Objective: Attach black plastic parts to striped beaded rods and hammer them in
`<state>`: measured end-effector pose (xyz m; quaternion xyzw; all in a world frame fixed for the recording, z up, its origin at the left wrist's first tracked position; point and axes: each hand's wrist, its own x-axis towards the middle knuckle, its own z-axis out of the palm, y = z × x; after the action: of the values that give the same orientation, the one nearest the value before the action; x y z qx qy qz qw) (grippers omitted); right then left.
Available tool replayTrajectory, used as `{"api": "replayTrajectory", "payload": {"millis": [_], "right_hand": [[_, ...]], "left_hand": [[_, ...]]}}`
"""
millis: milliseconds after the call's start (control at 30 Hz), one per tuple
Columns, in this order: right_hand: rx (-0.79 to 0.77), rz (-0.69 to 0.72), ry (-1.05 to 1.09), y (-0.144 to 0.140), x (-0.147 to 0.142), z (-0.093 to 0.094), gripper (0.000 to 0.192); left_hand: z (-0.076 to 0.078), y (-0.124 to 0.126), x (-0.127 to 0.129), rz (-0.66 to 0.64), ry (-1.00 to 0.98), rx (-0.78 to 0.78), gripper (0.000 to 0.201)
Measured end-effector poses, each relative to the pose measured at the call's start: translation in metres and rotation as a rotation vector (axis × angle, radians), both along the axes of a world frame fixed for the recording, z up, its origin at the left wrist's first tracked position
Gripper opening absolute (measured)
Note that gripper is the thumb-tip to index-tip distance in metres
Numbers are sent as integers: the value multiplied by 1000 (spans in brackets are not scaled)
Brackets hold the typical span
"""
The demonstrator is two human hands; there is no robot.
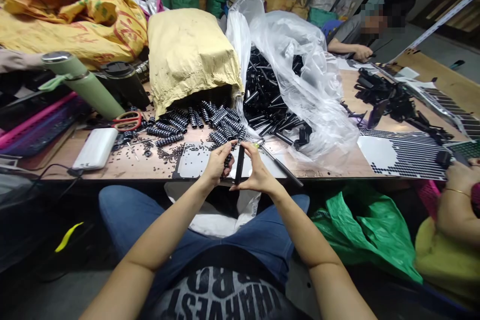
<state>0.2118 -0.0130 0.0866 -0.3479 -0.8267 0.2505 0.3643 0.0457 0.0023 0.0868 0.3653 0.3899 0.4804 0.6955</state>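
At the table's front edge my right hand (258, 167) grips a slim black tube (239, 164) by its two ends, between thumb and fingers, and the tube stands nearly upright. Close on its left, my left hand (219, 164) has its fingers curled; its fingertips meet near the tube's top end. Something small and dark shows inside the left fingers, too hidden to name. Beneath both hands lies a pale sheet (193, 160) strewn with small black bits. Just beyond are many black-and-white ribbed pieces (225, 122). A dark-handled rod tool (281, 165) rests right of my hands.
A yellow paper sack (193, 55) and a clear plastic bag (300, 75) of black tubes (262, 85) stand behind. Leftward are scissors (127, 121), a white box-shaped device (95, 148) and a green flask (84, 85). Other people work at right beside a dotted board (405, 152).
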Motion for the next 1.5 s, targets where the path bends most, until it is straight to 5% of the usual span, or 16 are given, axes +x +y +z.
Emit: {"api": "replayTrajectory", "payload": {"millis": [167,567,667,800,900,1033,1167,1400,1500], "right_hand": [[34,5,83,-4,-13,-6,123],[-48,-140,142,-8,-21,-26,114],[-53,-233,108,-6,-24,-42,114],[-21,-376,0,-3,-27,-66,94],[-30,-429,-197,-2,-9,-72,81],[-109,-881,-598,-2,45,-58,38],[-190,-1046,-788,-5,77,-37,28],[-211,-933,-913,-11,68,-39,25],[-342,-894,-729,-16,68,-33,21]], "left_hand": [[2,-4,8,86,-75,-27,42],[9,-4,14,-42,56,-166,37],[-8,-3,15,3,224,14,41],[-47,-2,18,100,815,568,46],[-72,1,15,-7,1158,846,40],[-84,7,0,-157,1440,1085,37],[-83,13,-9,-129,1587,1178,39],[-87,18,-9,-96,1607,1179,39],[-86,17,-9,-97,1604,1172,39]]}}
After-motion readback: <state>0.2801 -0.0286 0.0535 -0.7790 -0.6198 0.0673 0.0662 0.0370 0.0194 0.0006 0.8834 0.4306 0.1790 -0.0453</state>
